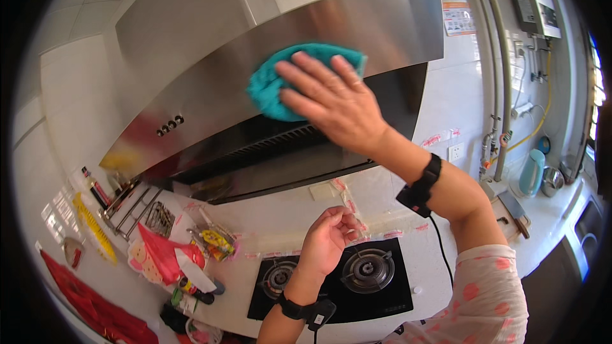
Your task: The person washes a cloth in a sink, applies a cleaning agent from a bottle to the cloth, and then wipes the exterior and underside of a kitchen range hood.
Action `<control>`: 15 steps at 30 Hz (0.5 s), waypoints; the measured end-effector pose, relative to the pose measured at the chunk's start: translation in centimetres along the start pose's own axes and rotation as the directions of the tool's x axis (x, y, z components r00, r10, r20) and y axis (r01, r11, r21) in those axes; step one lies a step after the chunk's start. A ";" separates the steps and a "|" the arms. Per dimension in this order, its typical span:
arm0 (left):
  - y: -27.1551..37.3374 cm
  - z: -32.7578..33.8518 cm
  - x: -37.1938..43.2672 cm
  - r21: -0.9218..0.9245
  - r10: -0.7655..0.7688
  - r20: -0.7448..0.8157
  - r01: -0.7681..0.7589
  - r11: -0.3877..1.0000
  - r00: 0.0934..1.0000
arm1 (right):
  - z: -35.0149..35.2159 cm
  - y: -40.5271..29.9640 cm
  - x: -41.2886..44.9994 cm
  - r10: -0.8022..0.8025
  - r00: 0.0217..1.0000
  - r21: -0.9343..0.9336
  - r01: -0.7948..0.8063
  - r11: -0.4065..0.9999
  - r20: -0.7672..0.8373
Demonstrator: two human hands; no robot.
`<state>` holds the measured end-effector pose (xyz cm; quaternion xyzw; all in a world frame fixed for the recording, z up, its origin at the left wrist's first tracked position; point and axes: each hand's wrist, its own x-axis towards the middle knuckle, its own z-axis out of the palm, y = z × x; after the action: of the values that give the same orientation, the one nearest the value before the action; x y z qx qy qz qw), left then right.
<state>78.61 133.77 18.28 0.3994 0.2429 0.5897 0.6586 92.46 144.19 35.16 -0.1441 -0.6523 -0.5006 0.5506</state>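
Spread flat, my right hand [334,100] presses a teal cloth [270,88] against the stainless-steel front of a range hood [382,24]. The cloth lies partly under my palm and fingers, close to the panel's lower edge, and looks slightly blurred. Below the panel is the hood's dark glass and slotted intake [267,141]. My left hand [329,239] is raised over a black two-burner gas hob [334,303], its fingers loosely curled and nothing visible in them. Each wrist wears a black strap with a small box and a cable.
Round control buttons [170,125] sit at the hood's left. A wire rack [138,212], bottles and a red bag [167,258] crowd the left counter. To the right are a cleaver [511,205], a light-blue kettle [531,172], a metal pot [552,180] and wall pipes [502,81].
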 end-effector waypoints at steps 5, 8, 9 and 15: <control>2.4 -5.2 -2.8 0.010 -0.093 0.048 0.093 0.996 0.995 | -2.8 3.8 -2.2 0.338 0.932 -0.042 -0.346 0.937 -0.130; 4.6 -7.3 -4.1 0.012 -0.111 0.084 0.110 0.994 0.990 | -3.2 6.2 -1.1 0.328 0.898 -0.136 -0.378 0.916 -0.293; 5.4 -7.9 -4.7 0.012 -0.106 0.104 0.105 0.994 0.989 | -2.9 6.0 -0.2 0.327 0.884 -0.135 -0.388 0.912 -0.333; 10.3 -9.1 -7.0 0.029 -0.027 0.155 0.023 0.999 0.987 | 0.8 -3.8 7.2 0.259 0.960 -0.132 -0.272 0.953 -0.107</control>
<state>64.07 129.01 20.49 0.4501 0.2036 0.5451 0.6774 86.65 140.45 39.56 -0.2477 -0.5637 -0.4742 0.6293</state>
